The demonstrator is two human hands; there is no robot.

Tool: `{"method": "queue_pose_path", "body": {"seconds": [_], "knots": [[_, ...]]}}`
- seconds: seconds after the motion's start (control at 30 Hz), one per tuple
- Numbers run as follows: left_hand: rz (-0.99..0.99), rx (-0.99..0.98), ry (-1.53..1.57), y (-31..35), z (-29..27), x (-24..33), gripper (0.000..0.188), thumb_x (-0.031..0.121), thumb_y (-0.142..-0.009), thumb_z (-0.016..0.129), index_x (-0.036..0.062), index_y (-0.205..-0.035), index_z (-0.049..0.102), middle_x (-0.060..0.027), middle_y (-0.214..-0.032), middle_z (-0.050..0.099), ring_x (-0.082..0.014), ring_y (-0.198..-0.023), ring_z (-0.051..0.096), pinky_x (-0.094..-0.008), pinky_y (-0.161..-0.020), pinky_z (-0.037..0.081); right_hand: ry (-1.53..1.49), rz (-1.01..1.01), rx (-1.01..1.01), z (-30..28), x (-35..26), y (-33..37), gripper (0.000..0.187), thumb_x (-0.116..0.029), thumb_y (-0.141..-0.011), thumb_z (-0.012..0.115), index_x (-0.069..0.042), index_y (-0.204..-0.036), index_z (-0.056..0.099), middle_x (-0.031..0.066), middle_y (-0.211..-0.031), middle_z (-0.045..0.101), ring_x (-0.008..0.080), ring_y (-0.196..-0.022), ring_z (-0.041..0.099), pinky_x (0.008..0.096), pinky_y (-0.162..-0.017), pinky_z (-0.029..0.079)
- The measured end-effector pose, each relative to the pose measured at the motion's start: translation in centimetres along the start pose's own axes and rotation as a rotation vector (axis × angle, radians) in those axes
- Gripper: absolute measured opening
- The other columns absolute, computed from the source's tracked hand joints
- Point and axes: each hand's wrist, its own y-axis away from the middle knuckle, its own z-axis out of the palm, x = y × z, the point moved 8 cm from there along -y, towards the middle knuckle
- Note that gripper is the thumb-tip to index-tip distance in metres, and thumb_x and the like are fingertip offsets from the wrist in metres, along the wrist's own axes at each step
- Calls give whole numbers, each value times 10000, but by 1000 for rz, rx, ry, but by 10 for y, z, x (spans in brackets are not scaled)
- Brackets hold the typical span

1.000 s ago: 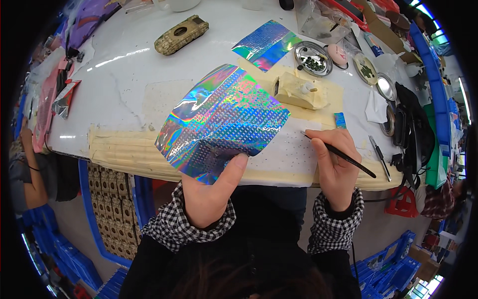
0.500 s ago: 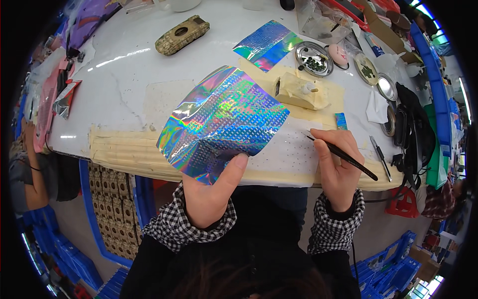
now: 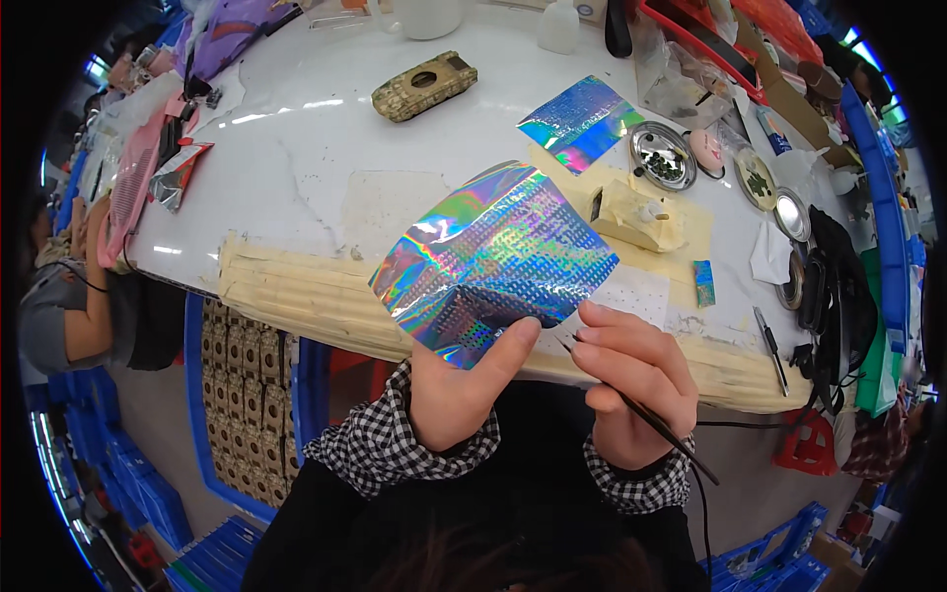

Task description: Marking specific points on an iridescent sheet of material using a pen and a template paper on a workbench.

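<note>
My left hand pinches the lower edge of a shiny holographic sticker sheet, thumb on top. Rows of small shapes cover the curved sheet, which is held up over the table's front edge. Close to its lower right corner, my right hand grips slim black tweezers, their tips pointing at the sheet near my left thumb. I cannot make out anything between the tips. Partly behind the sheet lies white paper with small dark specks. Beyond it sits a tape-covered block.
A camouflage tank hull stands farther back. Another holographic sheet, a small holographic strip, a round tin with dark green bits and a pen lie rightward. A blue crate of camouflage parts is below left; another person's arm shows farther left.
My right hand has moved left and down from over the white paper to beside the sheet, turning the tweezers toward it. The view has shifted, so the table things appear farther right and lower.
</note>
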Motion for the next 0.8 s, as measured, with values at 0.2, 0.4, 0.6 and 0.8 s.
{"method": "queue_pose_path", "body": {"seconds": [0.2, 0.4, 0.6, 0.8], "knots": [[-37, 28, -71, 2, -4, -2, 253, -27, -807, 622, -27, -1050, 555, -76, -985, 616, -139, -893, 594, -264, -791, 468, -104, 109, 73, 5, 14, 5, 208, -118, -827, 638, 5, -995, 637, 145, -1009, 609, 305, -1013, 593, 373, -861, 490], [-37, 37, -58, 1, -4, -3, 241, -23, -808, 622, -27, -1041, 562, -78, -981, 618, -143, -897, 594, -271, -792, 469, -113, 84, 122, 2, 20, 3, 172, -113, -841, 620, 6, -962, 644, 128, -971, 627, 303, -1006, 583, 372, -860, 469], [-32, 42, -75, 2, -6, -4, 246, -12, -811, 624, -23, -1049, 563, -76, -984, 617, -141, -895, 591, -267, -785, 467, -82, 92, 132, 2, 23, 3, 151, -98, -824, 629, 2, -935, 651, 105, -925, 646, 298, -981, 583, 366, -836, 457], [-12, 47, -34, 3, -6, -4, 248, -17, -809, 623, -20, -1049, 562, -72, -987, 614, -135, -895, 588, -263, -783, 464, -78, 102, 121, 3, 25, 1, 148, -92, -818, 635, 5, -927, 649, 101, -911, 650, 294, -972, 586, 363, -831, 459]]}}
